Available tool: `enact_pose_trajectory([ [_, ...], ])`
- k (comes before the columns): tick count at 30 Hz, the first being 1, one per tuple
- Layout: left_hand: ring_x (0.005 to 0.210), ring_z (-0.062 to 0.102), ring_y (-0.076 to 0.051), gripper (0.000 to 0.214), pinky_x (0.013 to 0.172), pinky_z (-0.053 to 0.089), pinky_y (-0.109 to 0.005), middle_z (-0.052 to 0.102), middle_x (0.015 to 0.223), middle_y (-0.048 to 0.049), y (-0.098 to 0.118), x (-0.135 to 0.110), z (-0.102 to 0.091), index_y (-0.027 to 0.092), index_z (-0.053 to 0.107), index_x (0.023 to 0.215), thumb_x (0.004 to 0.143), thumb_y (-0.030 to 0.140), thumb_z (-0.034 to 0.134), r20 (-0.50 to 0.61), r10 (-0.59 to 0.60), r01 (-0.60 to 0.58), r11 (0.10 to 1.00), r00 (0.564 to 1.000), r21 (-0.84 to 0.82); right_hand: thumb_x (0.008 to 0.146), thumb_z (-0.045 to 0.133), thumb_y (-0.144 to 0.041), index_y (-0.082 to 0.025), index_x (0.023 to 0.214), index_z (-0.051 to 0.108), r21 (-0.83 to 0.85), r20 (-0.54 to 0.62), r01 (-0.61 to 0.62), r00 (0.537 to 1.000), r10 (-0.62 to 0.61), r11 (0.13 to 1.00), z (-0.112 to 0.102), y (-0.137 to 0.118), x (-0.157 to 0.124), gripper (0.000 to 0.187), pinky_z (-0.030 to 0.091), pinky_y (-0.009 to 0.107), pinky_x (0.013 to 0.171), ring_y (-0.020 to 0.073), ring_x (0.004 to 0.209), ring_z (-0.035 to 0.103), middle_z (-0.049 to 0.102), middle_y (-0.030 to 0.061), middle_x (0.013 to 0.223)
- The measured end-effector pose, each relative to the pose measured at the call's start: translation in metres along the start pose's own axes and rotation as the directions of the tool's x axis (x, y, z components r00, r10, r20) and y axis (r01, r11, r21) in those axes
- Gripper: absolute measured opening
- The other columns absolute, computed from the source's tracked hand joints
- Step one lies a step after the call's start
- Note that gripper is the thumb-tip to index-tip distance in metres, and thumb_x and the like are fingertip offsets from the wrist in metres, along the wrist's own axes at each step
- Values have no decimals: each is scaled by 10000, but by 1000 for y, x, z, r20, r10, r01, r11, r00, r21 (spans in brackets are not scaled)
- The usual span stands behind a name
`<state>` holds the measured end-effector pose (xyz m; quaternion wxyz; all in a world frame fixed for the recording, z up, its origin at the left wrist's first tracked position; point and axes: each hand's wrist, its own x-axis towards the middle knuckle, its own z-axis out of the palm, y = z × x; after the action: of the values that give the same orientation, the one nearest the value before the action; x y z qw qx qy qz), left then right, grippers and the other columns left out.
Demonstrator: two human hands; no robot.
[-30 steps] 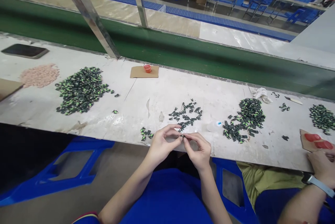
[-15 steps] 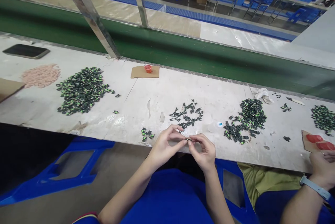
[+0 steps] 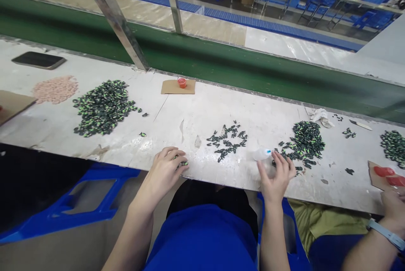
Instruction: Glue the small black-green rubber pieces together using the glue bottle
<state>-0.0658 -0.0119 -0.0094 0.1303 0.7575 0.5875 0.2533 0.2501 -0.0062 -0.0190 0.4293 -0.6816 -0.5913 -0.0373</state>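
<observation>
My left hand (image 3: 167, 169) rests at the table's front edge, over a small group of black-and-green pieces (image 3: 182, 163). Its thumb and curled fingers are apart, and the pieces show between them; the hand partly hides the group. My right hand (image 3: 277, 174) is open, thumb and fingers spread, beside a small translucent bottle (image 3: 260, 153) with a blue tip. Its fingertips reach the near side of a black-and-green pile (image 3: 306, 138) and cover part of it. Between my hands, slim black pieces (image 3: 226, 140) lie in a loose ring.
At left are a large black-and-green pile (image 3: 103, 108), pinkish pieces (image 3: 57, 89) and a phone (image 3: 38, 59). A red cup (image 3: 182, 82) stands on cardboard (image 3: 169, 87) at the back. On the right, a co-worker's hand (image 3: 394, 207) is near red containers (image 3: 383, 171).
My hands were together at the front edge, pinching a small dark piece. They have parted: the left moved left to the small group, the right moved right toward the bottle and pile.
</observation>
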Motion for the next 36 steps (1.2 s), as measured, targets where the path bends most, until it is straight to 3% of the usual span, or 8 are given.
enact_pose_trajectory([
  [4,1040,521,-305,228,833,468,-459,680,945,-83,6,4,2,229,652,780,886,237,451,7,18,-17,998,1000,-58,809,612,-535,-184,972,603,-14,52,27,998,-26,1000,11,-2,2,388,319,583,1014,354,1282,316,618,153,1119],
  [8,935,553,-257,170,806,456,-417,673,852,-48,23,14,-1,227,618,813,892,212,468,57,7,1,989,998,-147,795,658,-427,-204,933,515,248,87,-105,992,86,963,9,-8,2,298,370,543,1010,307,1277,427,635,141,1141],
  [13,919,589,-220,185,819,426,-389,702,934,-31,50,22,10,255,638,1020,910,217,495,113,22,12,956,993,-294,721,741,-342,-206,913,493,585,219,-344,939,265,735,5,-19,-7,342,533,388,759,233,839,684,707,80,910],
  [17,884,606,-213,67,819,386,-385,718,842,1,61,21,31,251,676,844,858,218,620,106,-9,39,957,994,-287,736,689,-384,-189,954,585,714,243,-385,920,309,585,8,-25,-11,310,484,295,517,162,549,605,659,20,740],
  [22,926,589,-245,131,812,370,-388,710,833,-11,55,15,46,228,661,783,741,296,765,-17,-117,112,976,993,-188,708,686,-420,-154,836,665,771,288,-451,877,385,449,15,-35,-15,296,360,233,405,112,475,499,658,50,722],
  [28,1003,606,-230,257,837,375,-371,718,989,-8,46,10,41,258,641,1005,770,272,743,39,-44,52,970,998,-236,743,676,-447,-139,685,644,621,226,-468,875,428,629,19,-58,-27,316,396,241,442,123,454,495,594,4,542],
  [32,958,646,-209,195,830,375,-369,729,989,4,45,8,42,261,646,1001,817,211,687,16,-58,60,957,998,-282,764,664,-410,-145,675,635,503,155,-322,946,283,802,22,-69,-34,281,434,238,489,133,491,538,596,-1,548],
  [36,874,680,-200,117,797,377,-368,746,912,10,46,9,46,249,666,930,821,207,677,-55,-86,64,947,995,-316,795,641,-384,-158,612,574,420,119,-196,980,160,886,26,-71,-37,298,390,215,443,104,432,472,524,-28,489],
])
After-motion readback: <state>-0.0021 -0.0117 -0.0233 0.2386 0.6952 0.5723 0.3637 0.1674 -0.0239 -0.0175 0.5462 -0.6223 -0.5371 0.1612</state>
